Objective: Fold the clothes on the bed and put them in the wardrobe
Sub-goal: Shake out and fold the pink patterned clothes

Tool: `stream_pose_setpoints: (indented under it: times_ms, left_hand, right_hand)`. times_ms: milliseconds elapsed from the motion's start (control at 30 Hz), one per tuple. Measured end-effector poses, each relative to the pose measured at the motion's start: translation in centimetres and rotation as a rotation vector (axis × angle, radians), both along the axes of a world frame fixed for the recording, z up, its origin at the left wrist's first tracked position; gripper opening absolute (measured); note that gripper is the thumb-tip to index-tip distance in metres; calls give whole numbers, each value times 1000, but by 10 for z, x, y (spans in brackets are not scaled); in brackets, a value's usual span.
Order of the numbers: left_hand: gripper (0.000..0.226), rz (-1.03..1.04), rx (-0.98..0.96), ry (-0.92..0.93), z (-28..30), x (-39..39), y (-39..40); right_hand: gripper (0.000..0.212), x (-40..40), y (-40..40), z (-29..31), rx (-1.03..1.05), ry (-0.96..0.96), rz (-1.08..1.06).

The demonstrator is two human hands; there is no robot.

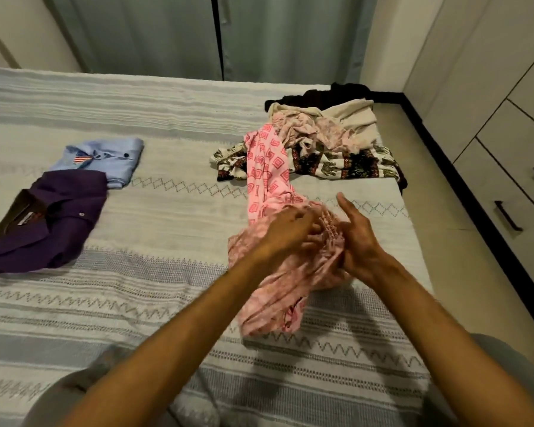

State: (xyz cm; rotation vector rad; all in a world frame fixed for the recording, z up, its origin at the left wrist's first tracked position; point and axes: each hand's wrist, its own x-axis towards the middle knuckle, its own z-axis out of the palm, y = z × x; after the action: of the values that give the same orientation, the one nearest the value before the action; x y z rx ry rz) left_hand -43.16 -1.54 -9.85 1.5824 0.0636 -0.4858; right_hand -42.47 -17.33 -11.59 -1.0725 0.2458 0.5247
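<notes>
Hands (321, 238) bunching pink garment (278, 291) mid-bed (167, 229)

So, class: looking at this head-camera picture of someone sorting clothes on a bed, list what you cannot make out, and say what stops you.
- What kind of garment the pink diamond-patterned cloth is: bunched up and blurred, part covered by the left hand and right hand.
- The black garment at the back of the pile: mostly buried under the cream cloth.
- The label inside the folded purple shirt collar: too small to read.
</notes>
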Motion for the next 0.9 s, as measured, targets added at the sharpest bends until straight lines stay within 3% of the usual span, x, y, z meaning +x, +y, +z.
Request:
stream_pose_setpoints:
  times_ms: [67, 133, 233, 267, 333, 433, 533, 600, 633, 667, 733, 800, 900]
  left_hand:
    - [38, -4, -23, 18, -14, 8, -11]
    - [28, 83, 44, -115, -30, 5, 1]
    - [20, 385, 345, -340, -56, -20, 47]
    - [29, 487, 481, -355, -67, -31, 63]
    - [44, 608, 574, -190, -85, -54, 88]
    - [50, 521, 377, 53, -102, -71, 101]
    - [47, 434, 258, 111, -92, -64, 93]
    - [47, 444, 251, 145, -90, -56, 84]
    - [51, 456, 225, 173, -88, -53, 81]
    - [58, 461, 165, 219, -88, -52, 78]
    - [66, 444, 40, 309, -91, -52, 77]
    - [57, 424, -50, 350, -89, -52, 76]
    - [44, 418, -157, 332, -83, -56, 75]
  right_hand:
    - [56, 9, -24, -12, -205, -9, 102]
    - [36, 15, -42, -33, -532, -48, 216]
    - [24, 20, -52, -61, -743, -120, 210]
    - [22, 23, -51, -66, -776, -172, 198]
    - [14, 24, -46, -68, -911, -338, 143]
    - [24, 18, -40, -75, -1241, -546, 15]
    - [68, 11, -38, -79, -1623, -561, 68]
    - [103, 14, -40, -78, -1605, -349, 129]
    - [108, 17, -40, -77, -1560, -265, 162]
    - [102, 20, -40, -73, -1477, -210, 173]
    - [59, 25, -40, -66, -1266, -167, 177]
    - [28, 28, -41, -56, -1245, -187, 204]
    - [28, 29, -42, -41, -1270, -253, 208]
